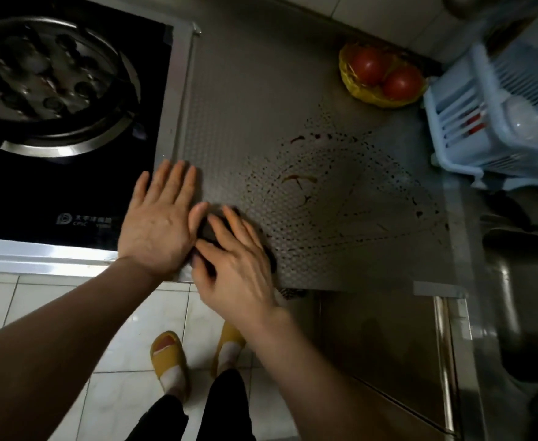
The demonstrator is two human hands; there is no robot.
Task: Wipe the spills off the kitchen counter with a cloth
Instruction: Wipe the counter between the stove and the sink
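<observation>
The dark cloth [204,232], a small wad showing only between and under the two hands, sits at the near left corner of the textured grey metal worktop [245,106], close to its front edge. The right hand [234,265] lies over it with fingers spread and slightly curled, pressing down rather than pinching, which suits pushing the cloth flat across the surface. The left hand [159,221] is open and flat, palm down on the worktop just beside the cloth, its thumb touching the wad; it holds nothing and seems placed there to brace the body or steady the cloth. The right hand is blurred, so exactly how much of the cloth it grips cannot be told.

The dark red-brown spill [341,192] fans out in arcs of droplets and streaks to the right of the hands, apparently unwiped, so the wiping looks barely begun. Beyond it, near the back wall, two red tomatoes in a yellow plastic bag [382,74] rest apart from the mess, and a pale blue plastic dish rack [496,116] stands at the right edge. The black glass gas hob [70,122] lies left of the worktop
</observation>
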